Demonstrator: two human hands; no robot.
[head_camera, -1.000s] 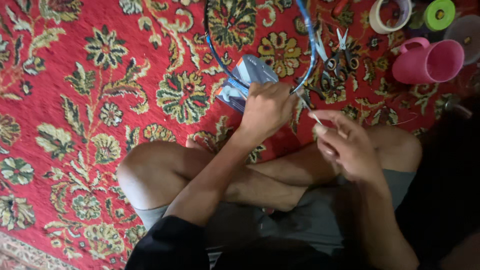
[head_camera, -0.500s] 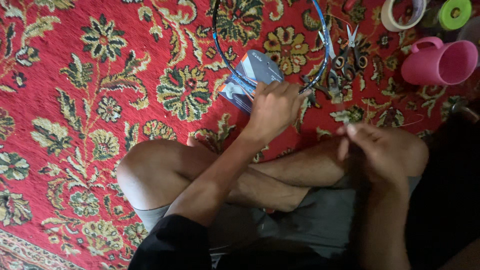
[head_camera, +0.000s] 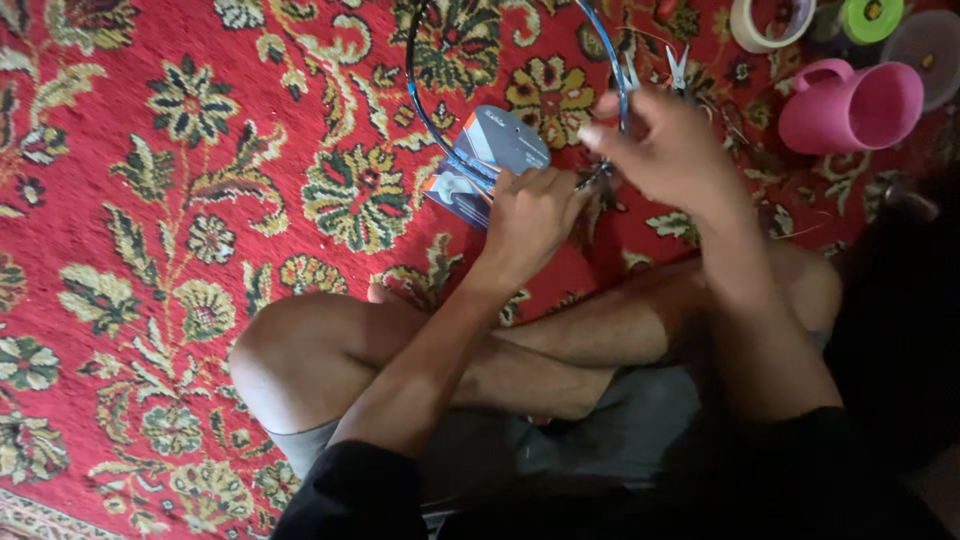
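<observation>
The right hand (head_camera: 665, 150) has risen from the knee to the blue-and-black racket frame (head_camera: 425, 110) on the red carpet (head_camera: 150, 250), fingers pinched on something too small to identify; the left hand (head_camera: 535, 215) stays clenched on the frame's lower rim beside a grey-blue card packet (head_camera: 490, 150). The hoop's top is cut off; small scissors (head_camera: 680, 70) lie half hidden behind the right hand.

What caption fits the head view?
Left hand and right hand work at a blue racket frame on a red carpet.
</observation>
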